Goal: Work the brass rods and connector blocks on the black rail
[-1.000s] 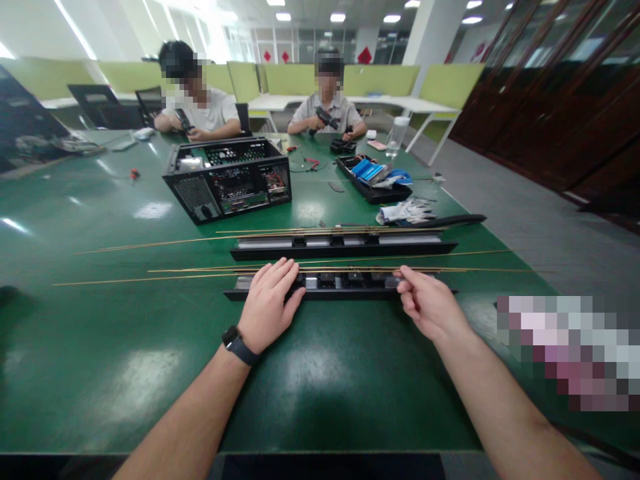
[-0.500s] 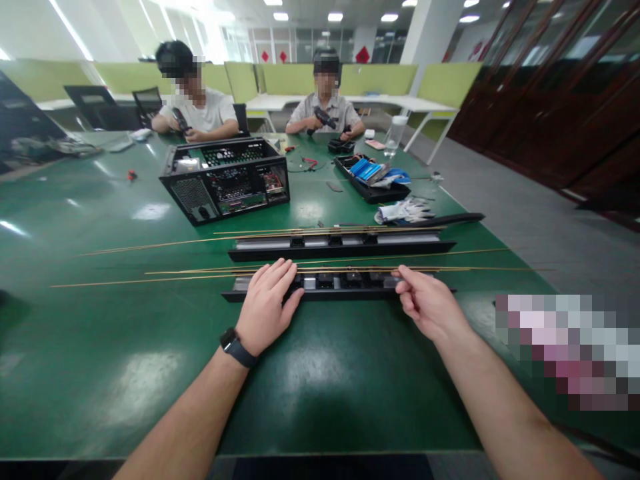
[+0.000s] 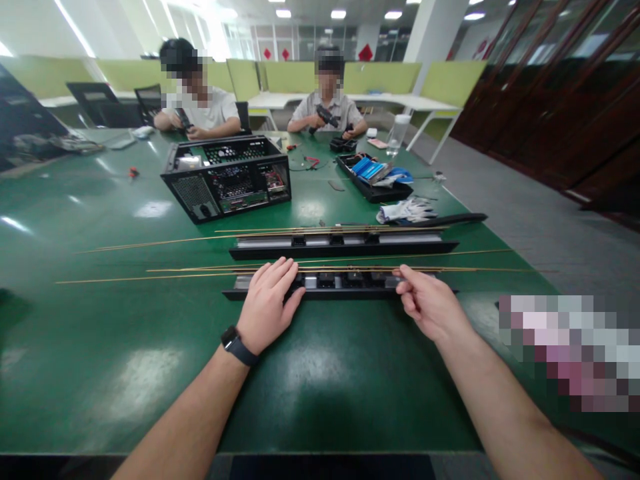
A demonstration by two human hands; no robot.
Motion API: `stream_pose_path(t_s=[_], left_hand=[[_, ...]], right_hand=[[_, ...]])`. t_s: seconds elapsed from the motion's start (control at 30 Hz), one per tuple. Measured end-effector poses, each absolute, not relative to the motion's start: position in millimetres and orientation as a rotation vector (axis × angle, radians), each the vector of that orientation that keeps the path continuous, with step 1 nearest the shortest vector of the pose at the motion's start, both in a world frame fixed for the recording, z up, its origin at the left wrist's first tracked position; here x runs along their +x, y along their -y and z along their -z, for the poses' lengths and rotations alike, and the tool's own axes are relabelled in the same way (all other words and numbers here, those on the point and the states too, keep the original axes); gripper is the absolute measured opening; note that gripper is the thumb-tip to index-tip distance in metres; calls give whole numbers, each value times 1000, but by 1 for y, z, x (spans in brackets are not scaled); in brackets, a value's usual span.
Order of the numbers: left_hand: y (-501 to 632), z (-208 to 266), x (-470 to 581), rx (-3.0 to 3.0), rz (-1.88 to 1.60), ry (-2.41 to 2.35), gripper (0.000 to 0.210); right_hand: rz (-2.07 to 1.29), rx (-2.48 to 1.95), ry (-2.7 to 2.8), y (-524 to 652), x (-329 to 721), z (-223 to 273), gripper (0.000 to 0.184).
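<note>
Across the table in front of me lies a long black rail (image 3: 340, 294) with a grey channel and several dark blocks set along it. Thin golden rods (image 3: 225, 274) run lengthwise over its top and stick out past both ends. My left hand (image 3: 270, 293) rests flat over the rail's left part, fingers stretched and covering the rods there. At the rail's right part my right hand (image 3: 423, 297) is closed, index finger and thumb pinched at the rods; the exact contact is hard to see. A second black rail (image 3: 345, 251) with more golden rods lies just behind.
Farther back stand an open computer case (image 3: 227, 183) and a black tray (image 3: 385, 193) with blue packs. White gloves (image 3: 407, 210) lie near a black strip (image 3: 450, 221). Two people sit opposite, each holding a dark tool. A clear bottle (image 3: 397, 135) stands at the far right.
Both hands stay in the same place on the near rail and rods. The whole view has shifted very slightly; nothing else has visibly moved.
</note>
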State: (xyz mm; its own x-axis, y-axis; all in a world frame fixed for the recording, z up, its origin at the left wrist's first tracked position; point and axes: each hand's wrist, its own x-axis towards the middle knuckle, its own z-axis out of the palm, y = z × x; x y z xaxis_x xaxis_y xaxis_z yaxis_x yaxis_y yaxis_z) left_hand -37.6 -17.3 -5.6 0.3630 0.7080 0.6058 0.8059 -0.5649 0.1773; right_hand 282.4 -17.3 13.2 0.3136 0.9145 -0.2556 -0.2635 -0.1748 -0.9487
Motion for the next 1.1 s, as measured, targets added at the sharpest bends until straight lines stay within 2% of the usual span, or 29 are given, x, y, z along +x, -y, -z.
stream_pose_path(t_s=[0.37, 0.6, 0.9, 1.1], left_hand=[[17, 6, -38, -2471, 985, 1387, 47], [16, 7, -38, -2474, 1001, 1393, 48], [17, 6, -38, -2491, 991, 1402, 50], [17, 6, -38, -2473, 996, 1398, 47]], right_hand=[[-1178, -1307, 587, 17, 283, -12, 29], [-1203, -1341, 671, 18, 281, -14, 35], [-1176, -1316, 569, 18, 283, -15, 25], [-1203, -1338, 636, 17, 282, -14, 33]])
